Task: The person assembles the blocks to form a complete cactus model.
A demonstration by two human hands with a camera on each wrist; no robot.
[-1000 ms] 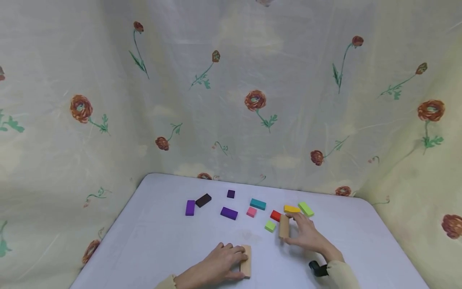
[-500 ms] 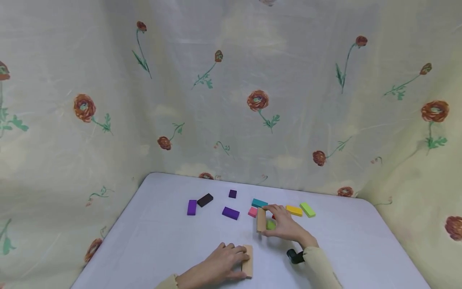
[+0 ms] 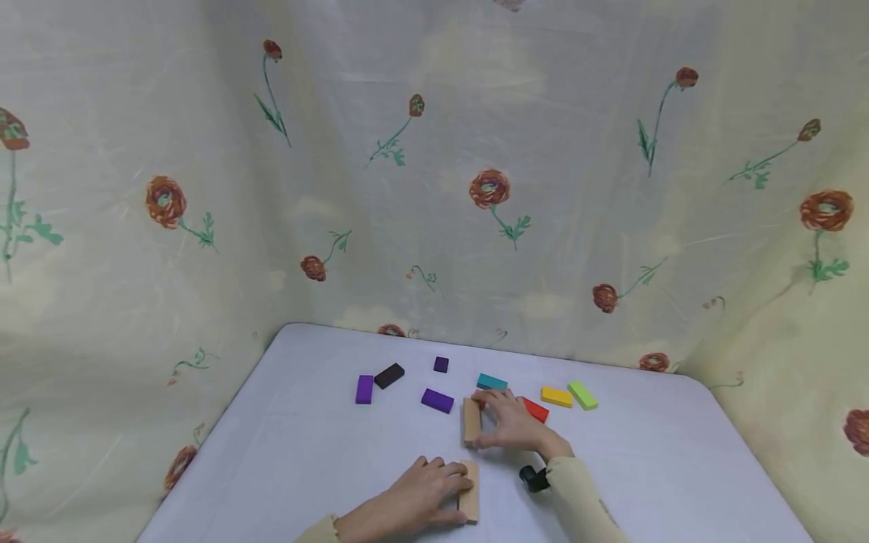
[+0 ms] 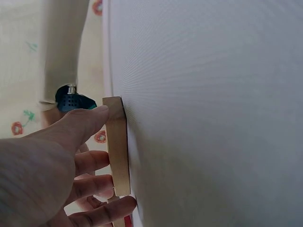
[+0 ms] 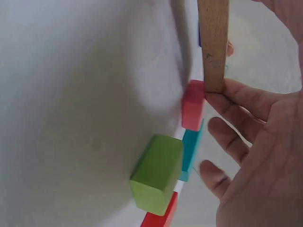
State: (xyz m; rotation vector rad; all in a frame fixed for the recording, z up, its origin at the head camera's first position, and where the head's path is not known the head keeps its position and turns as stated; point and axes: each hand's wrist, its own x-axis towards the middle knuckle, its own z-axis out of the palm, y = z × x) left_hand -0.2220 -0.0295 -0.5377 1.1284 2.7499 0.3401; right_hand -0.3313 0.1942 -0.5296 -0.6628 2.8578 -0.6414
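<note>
On the white table, a plain wooden block (image 3: 469, 494) lies lengthwise between the thumb and fingers of my left hand (image 3: 422, 494). The left wrist view shows the thumb on one end of this block (image 4: 118, 146) and a fingertip at the other. My right hand (image 3: 514, 424) pinches a second wooden block (image 3: 471, 422) by its ends, just beyond the first. In the right wrist view a pink block (image 5: 193, 106) sits right by the fingertips at the end of the held block (image 5: 214, 47). A lime green block (image 5: 158, 175) rests nearby; the right hand hides it in the head view.
Behind the right hand are a teal block (image 3: 492, 382) and a red block (image 3: 536, 409). Yellow (image 3: 557, 397) and long lime (image 3: 582, 395) blocks lie farther right. Leftward are two purple blocks (image 3: 437, 400), a black block (image 3: 390, 375) and a dark cube (image 3: 441, 365). Floral curtains surround the table.
My right hand has carried its wooden block leftward, past the lime green and red blocks, to just beyond the left hand's block. My left hand keeps its place on its block.
</note>
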